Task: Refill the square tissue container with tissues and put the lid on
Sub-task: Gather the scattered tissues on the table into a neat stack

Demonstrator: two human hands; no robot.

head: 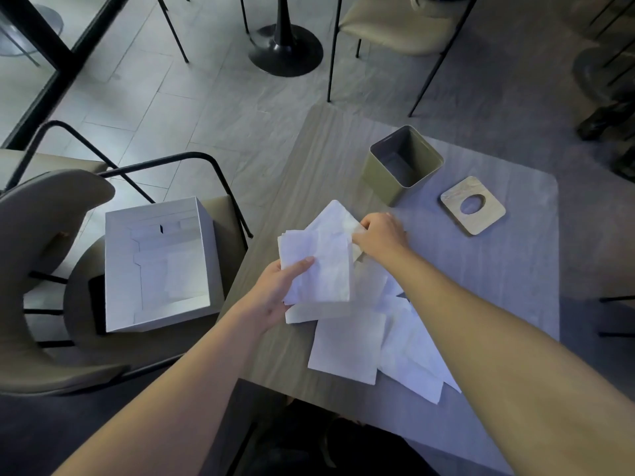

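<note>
Currently a stack of tissues [319, 259] is clamped between the left hand [280, 286] and the right hand [379, 235], above loose sheets. Beyond the right hand (the nearer one) the open square container [381, 173] stands upright; the lid [453, 214] lies beside it.

There is only one camera, and I wear it on my head. It looks forward and down, from above my arms. My left hand [275, 290] and right hand [381, 235] are close, in the middle of the view. The table [508, 269] fills the right side. A chair [51, 235] is low on the left, and the floor [206, 97] lies far off at the top
</note>
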